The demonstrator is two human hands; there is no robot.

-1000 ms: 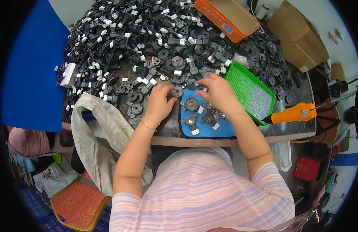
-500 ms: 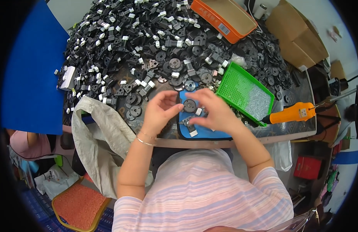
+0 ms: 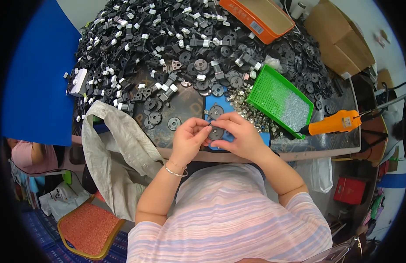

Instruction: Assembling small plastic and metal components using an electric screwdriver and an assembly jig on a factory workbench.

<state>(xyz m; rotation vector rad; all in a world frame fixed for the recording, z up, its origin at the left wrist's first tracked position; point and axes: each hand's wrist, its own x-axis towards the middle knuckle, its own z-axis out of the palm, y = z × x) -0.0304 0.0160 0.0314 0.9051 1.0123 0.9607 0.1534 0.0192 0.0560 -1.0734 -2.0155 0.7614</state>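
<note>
A dark round disc (image 3: 216, 133) with holes is pinched between the fingertips of both my hands, low over the blue mat (image 3: 263, 138). My left hand (image 3: 190, 138) is closed on its left side, and my right hand (image 3: 240, 136) grips it from the right. What lies under the disc is hidden by my fingers. Just beyond, a second dark disc (image 3: 216, 112) rests on the mat. A single grey disc (image 3: 174, 123) lies on the table left of my left hand.
A large heap of black parts with white ends (image 3: 137, 48) covers the far left. A green tray (image 3: 277, 98) of small clear pieces, loose metal pieces (image 3: 246, 105) and an orange electric screwdriver (image 3: 334, 124) are at right. An orange box (image 3: 260, 19) stands behind. A pale sack (image 3: 106, 166) hangs at the front left.
Both hands have moved nearer to me and closer together, closing on a disc. The black part with a white end on the mat no longer shows. A grey disc now shows left of my left hand.
</note>
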